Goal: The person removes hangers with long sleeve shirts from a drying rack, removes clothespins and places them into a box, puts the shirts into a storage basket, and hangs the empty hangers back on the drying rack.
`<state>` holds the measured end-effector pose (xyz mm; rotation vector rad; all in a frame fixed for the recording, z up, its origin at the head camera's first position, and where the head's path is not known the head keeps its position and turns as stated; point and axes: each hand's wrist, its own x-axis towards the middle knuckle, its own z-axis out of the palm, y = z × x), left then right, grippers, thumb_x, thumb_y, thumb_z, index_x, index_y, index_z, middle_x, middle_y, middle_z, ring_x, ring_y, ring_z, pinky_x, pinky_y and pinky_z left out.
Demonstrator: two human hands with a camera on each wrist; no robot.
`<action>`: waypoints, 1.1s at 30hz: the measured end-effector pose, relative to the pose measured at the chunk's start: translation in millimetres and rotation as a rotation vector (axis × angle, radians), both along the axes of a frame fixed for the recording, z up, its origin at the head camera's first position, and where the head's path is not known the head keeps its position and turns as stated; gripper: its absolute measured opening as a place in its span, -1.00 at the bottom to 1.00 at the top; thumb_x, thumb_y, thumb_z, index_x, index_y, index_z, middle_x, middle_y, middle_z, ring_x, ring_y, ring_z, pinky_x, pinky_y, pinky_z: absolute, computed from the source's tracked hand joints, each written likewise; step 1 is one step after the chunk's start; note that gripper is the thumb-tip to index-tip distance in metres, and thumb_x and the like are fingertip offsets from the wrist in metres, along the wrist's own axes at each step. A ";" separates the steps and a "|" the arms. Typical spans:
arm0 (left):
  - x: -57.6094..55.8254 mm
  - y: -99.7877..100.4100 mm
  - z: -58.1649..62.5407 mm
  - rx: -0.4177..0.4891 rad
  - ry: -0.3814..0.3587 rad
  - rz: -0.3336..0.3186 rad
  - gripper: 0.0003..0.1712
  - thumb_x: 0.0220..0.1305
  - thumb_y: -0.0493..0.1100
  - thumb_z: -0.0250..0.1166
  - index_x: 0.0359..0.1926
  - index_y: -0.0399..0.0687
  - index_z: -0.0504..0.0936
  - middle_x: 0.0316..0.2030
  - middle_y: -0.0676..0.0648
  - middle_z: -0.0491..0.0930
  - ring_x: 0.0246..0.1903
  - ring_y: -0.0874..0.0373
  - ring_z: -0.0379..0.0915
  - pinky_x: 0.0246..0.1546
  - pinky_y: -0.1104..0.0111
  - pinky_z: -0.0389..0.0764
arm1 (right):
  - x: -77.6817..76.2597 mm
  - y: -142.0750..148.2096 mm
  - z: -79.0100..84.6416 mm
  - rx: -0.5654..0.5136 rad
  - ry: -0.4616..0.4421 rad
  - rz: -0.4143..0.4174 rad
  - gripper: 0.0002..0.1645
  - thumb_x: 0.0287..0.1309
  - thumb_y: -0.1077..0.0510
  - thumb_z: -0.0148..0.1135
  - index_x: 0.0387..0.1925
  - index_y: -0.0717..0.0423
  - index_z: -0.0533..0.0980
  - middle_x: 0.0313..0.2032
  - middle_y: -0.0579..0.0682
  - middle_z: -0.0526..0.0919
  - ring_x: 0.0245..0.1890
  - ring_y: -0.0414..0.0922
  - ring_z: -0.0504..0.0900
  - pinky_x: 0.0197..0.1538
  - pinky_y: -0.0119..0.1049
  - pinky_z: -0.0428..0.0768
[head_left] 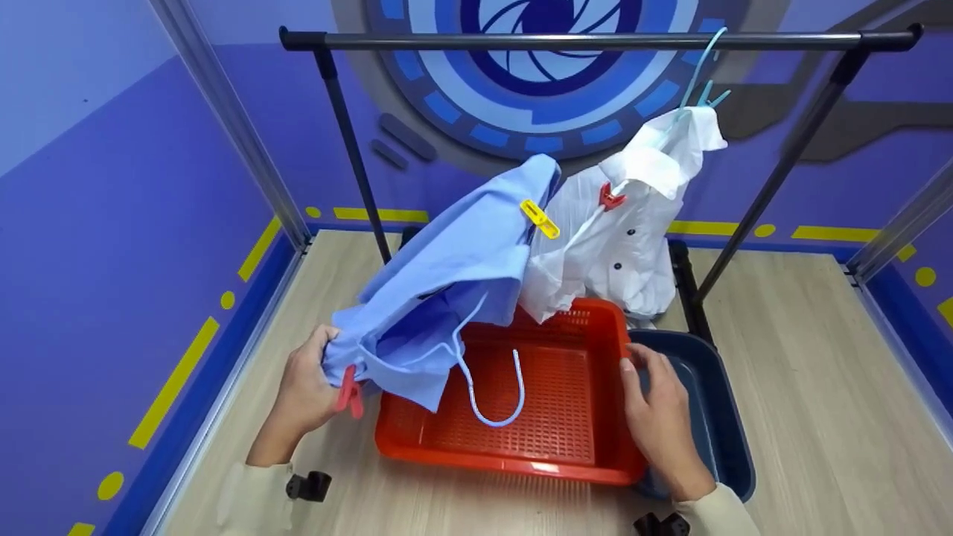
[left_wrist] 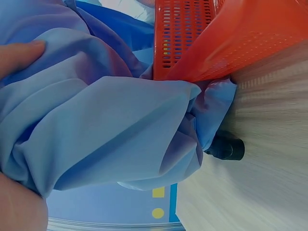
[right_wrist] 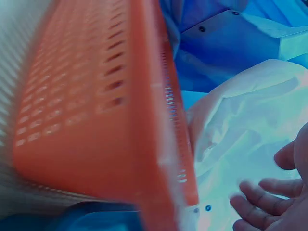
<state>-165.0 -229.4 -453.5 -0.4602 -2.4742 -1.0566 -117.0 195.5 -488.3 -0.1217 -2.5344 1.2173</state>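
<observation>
My left hand (head_left: 305, 383) grips a light blue shirt (head_left: 461, 238) by one shoulder and holds it tilted above the red plastic basket (head_left: 514, 467). Out of the collar comes a pale blue hanger (head_left: 519, 383), its hook pointing toward me. A red clothespin (head_left: 348, 391) sits on the shirt by the left hand, a yellow clothespin (head_left: 540, 219) at the other shoulder. Beside the basket's right rim is my right hand (head_left: 659, 409), fingers loosely bent and holding nothing. The right wrist view has those fingers (right_wrist: 262, 199) apart from the basket wall.
A white shirt (head_left: 640, 257) with a red clothespin (head_left: 610, 197) hangs by a light teal hanger (head_left: 696, 71) at the right end of the black rack's bar (head_left: 521, 42). A dark blue basin (head_left: 733, 424) stands right of the basket, partly behind it. Walls flank both sides.
</observation>
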 end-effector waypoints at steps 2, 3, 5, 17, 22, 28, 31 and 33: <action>0.8 1.3 0.0 -0.006 -0.011 0.004 -0.46 -0.28 -0.36 0.46 -0.18 -0.21 0.44 -0.44 -0.03 0.46 -0.40 0.15 0.40 -0.38 0.37 0.38 | -0.2 -0.7 3.9 -0.002 0.017 -0.009 -0.60 0.43 -0.01 -0.03 0.18 0.03 0.43 0.07 0.02 0.58 0.00 -0.18 0.53 0.05 -0.38 0.59; 1.5 2.0 0.2 -0.010 -0.020 0.008 -0.43 -0.29 -0.34 0.49 -0.17 -0.20 0.44 -0.43 -0.03 0.45 -0.40 0.15 0.39 -0.37 0.37 0.37 | -0.6 -1.1 5.7 -0.001 0.024 -0.013 -0.61 0.43 -0.02 -0.03 0.16 0.01 0.45 0.04 -0.01 0.60 -0.02 -0.23 0.53 0.01 -0.49 0.56; 2.5 3.6 0.1 -0.026 -0.024 0.013 -0.38 -0.33 -0.31 0.54 -0.16 -0.20 0.43 -0.43 -0.03 0.44 -0.39 0.15 0.38 -0.37 0.37 0.36 | -1.4 -1.5 8.6 -0.015 0.034 -0.013 -0.64 0.42 -0.02 -0.03 0.12 0.00 0.47 0.00 -0.03 0.62 -0.06 -0.26 0.53 -0.04 -0.61 0.49; 4.1 8.5 -3.5 -0.113 0.047 0.022 -0.49 -0.31 -0.30 0.44 -0.23 -0.15 0.44 -0.54 0.01 0.39 -0.52 0.17 0.34 -0.47 0.36 0.35 | -7.4 -10.8 28.8 -0.095 0.030 0.000 -0.70 0.43 -0.03 -0.03 -0.14 0.06 0.54 -0.28 -0.06 0.62 -0.26 -0.19 0.54 -0.23 -0.47 0.55; 5.8 9.2 -5.1 -0.123 0.084 0.021 -0.48 -0.34 -0.32 0.44 -0.25 -0.15 0.43 -0.54 0.01 0.40 -0.53 0.18 0.35 -0.48 0.37 0.35 | -8.3 -15.2 37.8 -0.146 0.023 0.037 -0.67 0.45 -0.03 -0.09 -0.19 0.07 0.51 -0.39 -0.05 0.53 -0.34 -0.10 0.51 -0.34 -0.42 0.57; 7.4 10.3 -6.6 -0.140 0.108 0.017 -0.48 -0.33 -0.30 0.47 -0.26 -0.15 0.42 -0.56 0.03 0.34 -0.56 0.19 0.31 -0.51 0.40 0.32 | -14.2 -20.1 49.3 -0.186 0.053 0.055 -0.63 0.47 -0.03 -0.13 -0.31 0.07 0.50 -0.50 -0.01 0.44 -0.46 0.02 0.46 -0.45 -0.39 0.46; 7.9 10.7 -7.5 -0.149 0.109 0.020 -0.47 -0.33 -0.28 0.48 -0.25 -0.15 0.42 -0.56 0.03 0.33 -0.56 0.20 0.30 -0.52 0.41 0.31 | -17.2 -22.5 54.0 -0.183 0.060 0.064 -0.61 0.48 -0.02 -0.15 -0.34 0.11 0.49 -0.51 -0.03 0.44 -0.47 -0.02 0.45 -0.43 -0.39 0.42; 8.1 10.9 -8.1 -0.154 0.108 0.020 -0.46 -0.33 -0.27 0.49 -0.25 -0.15 0.42 -0.56 0.03 0.33 -0.56 0.20 0.30 -0.52 0.41 0.31 | -18.3 -23.9 56.6 -0.190 0.060 0.073 -0.61 0.48 0.00 -0.15 -0.35 0.12 0.49 -0.50 -0.02 0.45 -0.47 -0.05 0.45 -0.43 -0.39 0.43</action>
